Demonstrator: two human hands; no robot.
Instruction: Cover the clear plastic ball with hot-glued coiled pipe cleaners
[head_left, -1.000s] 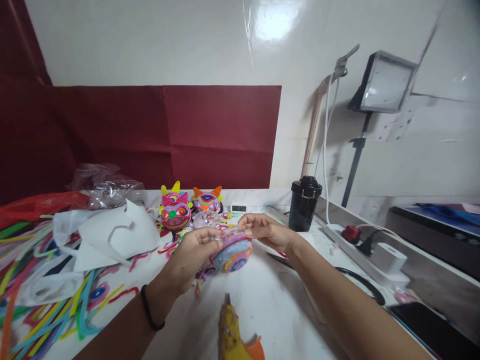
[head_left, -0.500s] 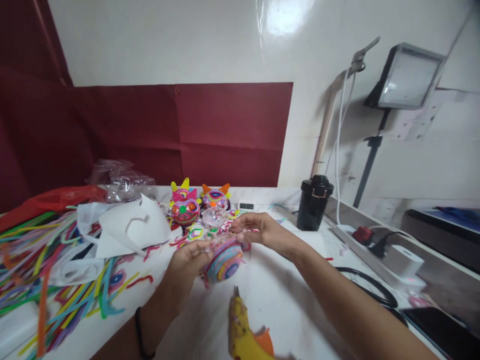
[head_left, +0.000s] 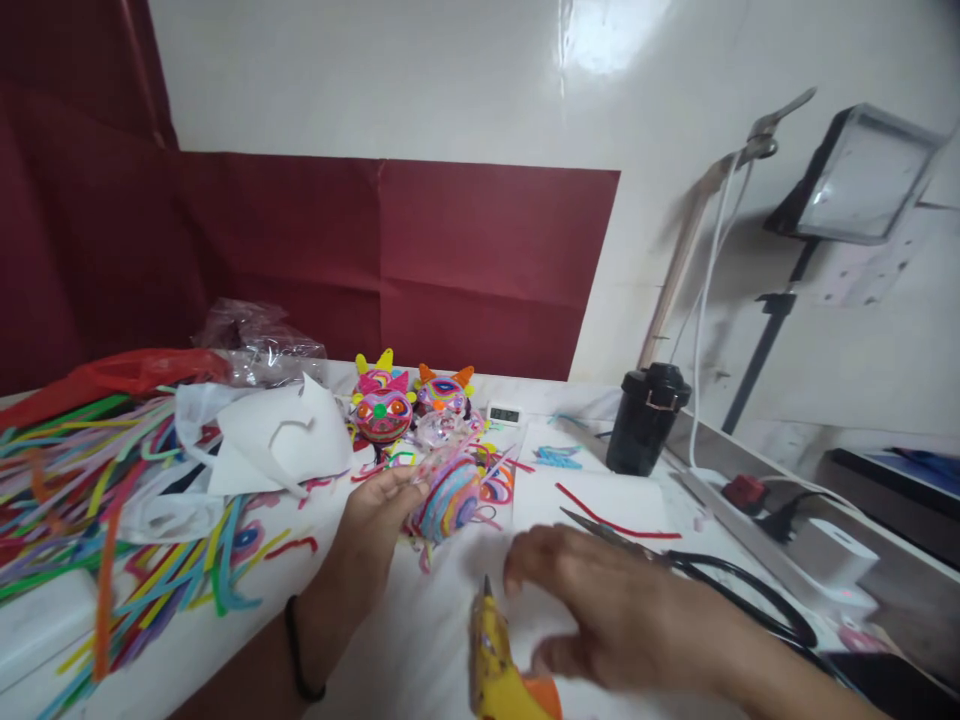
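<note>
Left hand (head_left: 379, 510) grips ball (head_left: 448, 497); right hand (head_left: 600, 610), open, seemingly empty, hovers beside glue gun (head_left: 499, 665), nozzle toward ball.

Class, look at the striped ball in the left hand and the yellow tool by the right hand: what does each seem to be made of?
The ball looks wound in fuzzy pipe-cleaner strands, matte and multicoloured, with loose ends trailing; its core is hidden. The yellow tool, probably a glue gun, looks like smooth moulded plastic with a slim, likely metal, tip. The left hand holds the ball; the right hand hovers open.

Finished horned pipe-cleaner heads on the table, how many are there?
2: a pink head with yellow horns, and an orange-horned head just right of it. More may hide behind the clutter.
</note>
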